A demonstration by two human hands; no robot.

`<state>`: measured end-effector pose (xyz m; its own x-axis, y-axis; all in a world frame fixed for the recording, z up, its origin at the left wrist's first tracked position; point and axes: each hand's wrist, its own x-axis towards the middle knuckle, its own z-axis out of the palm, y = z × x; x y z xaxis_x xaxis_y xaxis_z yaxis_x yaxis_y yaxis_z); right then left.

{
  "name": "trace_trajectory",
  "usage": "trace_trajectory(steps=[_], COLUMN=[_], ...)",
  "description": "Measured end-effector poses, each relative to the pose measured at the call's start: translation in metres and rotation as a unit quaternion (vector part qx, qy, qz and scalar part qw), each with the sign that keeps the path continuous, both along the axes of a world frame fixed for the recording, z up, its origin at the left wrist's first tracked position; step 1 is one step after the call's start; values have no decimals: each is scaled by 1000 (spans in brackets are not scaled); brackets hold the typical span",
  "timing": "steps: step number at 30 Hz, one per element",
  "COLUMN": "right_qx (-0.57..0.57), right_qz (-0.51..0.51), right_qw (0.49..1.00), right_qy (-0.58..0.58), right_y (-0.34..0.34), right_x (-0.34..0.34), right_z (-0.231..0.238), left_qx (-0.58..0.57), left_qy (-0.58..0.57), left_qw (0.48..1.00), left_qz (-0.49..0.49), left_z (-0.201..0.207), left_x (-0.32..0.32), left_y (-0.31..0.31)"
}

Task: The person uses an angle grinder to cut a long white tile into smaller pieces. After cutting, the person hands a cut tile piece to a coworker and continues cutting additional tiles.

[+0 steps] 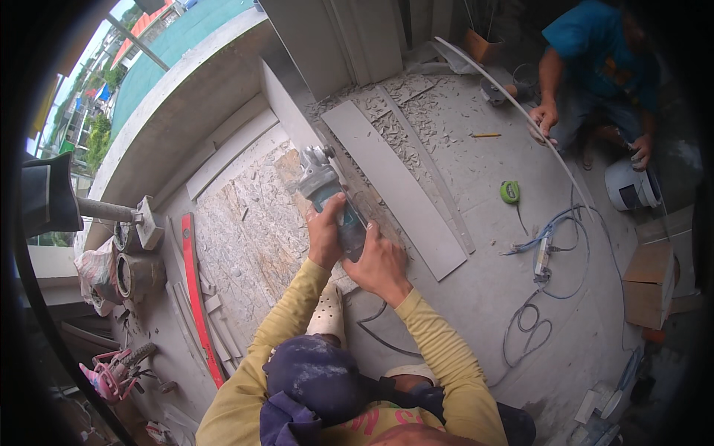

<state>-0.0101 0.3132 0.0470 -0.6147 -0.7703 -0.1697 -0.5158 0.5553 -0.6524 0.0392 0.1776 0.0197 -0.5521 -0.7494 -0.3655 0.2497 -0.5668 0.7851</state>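
Note:
My left hand [325,232] wraps round the body of a dusty teal angle grinder [321,182]. My right hand [378,262] closes on its rear end, close to my left. The grinder's metal head points away from me, beside the near end of a pale upright panel [286,108]. Whether its disc touches anything, I cannot tell. To the right of the tool, a long grey tile strip [394,189] lies on the floor, with a thinner strip [431,175] along it. A rough, dusty stone-patterned slab [249,223] spreads out on the left.
A co-worker [599,82] at far right holds a long thin strip [513,100] near a white bucket [631,186]. Cables surround a power strip [543,256]. A green tape measure [510,192], yellow pencil [486,135] and broken chips dot the floor. A red level [197,297] lies left.

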Motion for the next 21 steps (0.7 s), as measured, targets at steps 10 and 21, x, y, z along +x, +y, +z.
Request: trace_trajectory(steps=[10,21], right_qx=[4,12], right_qz=[4,1], right_qw=[999,1000], right_qy=[-31,-19], right_y=[-30,-52], right_x=[-10,-15], right_z=[1,5], left_qx=[-36,-27], left_qy=[-29,-30], left_qw=[999,999], left_qz=[-4,-13], left_z=[-17,-15], left_x=[-7,-13], left_y=[-34,-56])
